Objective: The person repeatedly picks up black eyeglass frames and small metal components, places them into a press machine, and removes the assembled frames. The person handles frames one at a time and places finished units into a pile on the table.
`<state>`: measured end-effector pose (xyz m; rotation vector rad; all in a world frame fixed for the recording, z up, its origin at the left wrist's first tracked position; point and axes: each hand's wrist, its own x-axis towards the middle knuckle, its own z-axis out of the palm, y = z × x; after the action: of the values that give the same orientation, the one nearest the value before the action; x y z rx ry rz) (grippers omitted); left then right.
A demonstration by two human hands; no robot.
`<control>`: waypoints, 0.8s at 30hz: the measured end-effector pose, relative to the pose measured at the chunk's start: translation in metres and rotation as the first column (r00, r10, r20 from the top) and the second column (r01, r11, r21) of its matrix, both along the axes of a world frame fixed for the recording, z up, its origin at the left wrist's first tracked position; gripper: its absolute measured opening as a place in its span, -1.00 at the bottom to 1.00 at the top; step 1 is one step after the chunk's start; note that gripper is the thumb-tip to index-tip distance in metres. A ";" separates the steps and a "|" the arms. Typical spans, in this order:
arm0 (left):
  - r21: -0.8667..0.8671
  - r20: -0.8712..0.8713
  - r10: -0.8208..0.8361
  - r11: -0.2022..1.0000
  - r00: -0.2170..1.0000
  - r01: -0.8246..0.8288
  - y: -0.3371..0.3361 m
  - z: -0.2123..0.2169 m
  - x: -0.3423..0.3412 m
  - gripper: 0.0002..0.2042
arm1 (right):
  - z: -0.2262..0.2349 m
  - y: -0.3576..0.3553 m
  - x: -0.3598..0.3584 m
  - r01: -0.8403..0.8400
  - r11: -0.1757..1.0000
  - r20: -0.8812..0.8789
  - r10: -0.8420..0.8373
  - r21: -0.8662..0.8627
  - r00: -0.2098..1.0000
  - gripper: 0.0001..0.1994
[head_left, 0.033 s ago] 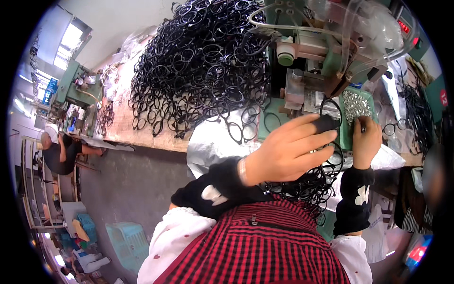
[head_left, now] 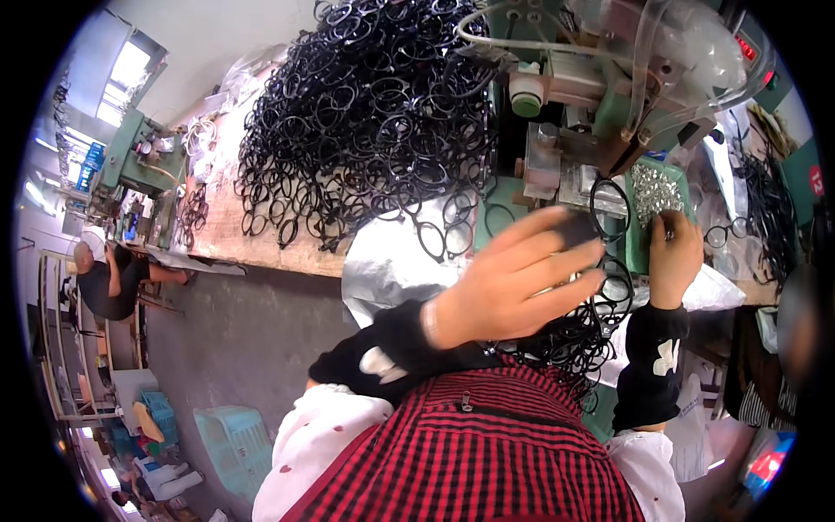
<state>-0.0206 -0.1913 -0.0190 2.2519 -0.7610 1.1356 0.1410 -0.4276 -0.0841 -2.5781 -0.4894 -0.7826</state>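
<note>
A black eyeglass frame [head_left: 611, 211] stands on edge beneath the machine head [head_left: 622, 152], one rim above the other. My left hand [head_left: 513, 291], a black cover on one finger, is just left of it. Its fingers are stretched out and a little smeared by motion; the thumb is hidden. At the green tray [head_left: 638, 248] of small silvery metal parts [head_left: 654, 196], the fingers of my right hand [head_left: 677, 257] are pinched together at the near edge. What they hold, if anything, is too small to make out.
A large heap of black eyeglass frames [head_left: 374, 113] covers the table left of the machine. More frames [head_left: 565, 344] lie close to my apron. Clear tubes [head_left: 639, 70] hang at the machine. A person [head_left: 109, 278] sits far left; a light-blue plastic basket [head_left: 233, 448] is on the floor.
My left hand has drawn slightly left, away from the eyeglass frame, which stays in place. My right hand has hardly moved.
</note>
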 end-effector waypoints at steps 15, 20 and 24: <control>-0.030 -0.374 0.380 0.907 0.846 -0.421 0.141 0.014 -0.021 -0.89 | 0.003 0.000 -0.004 -0.044 0.773 -0.232 0.243 0.633 0.942 -0.83; -0.233 -0.679 0.303 0.775 0.668 -0.587 0.167 0.047 0.041 -0.74 | 0.015 0.007 0.003 -0.030 0.750 -0.242 0.252 0.661 0.937 -0.82; 0.113 -0.550 0.592 0.752 0.590 -0.649 0.205 -0.036 0.062 -0.73 | 0.000 0.002 -0.003 -0.035 0.846 -0.212 0.173 0.533 0.962 -0.84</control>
<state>0.0414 0.0141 -0.0549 2.6342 0.3711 0.6519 0.1379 -0.4258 -0.0842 -2.0736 -0.2813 -0.4555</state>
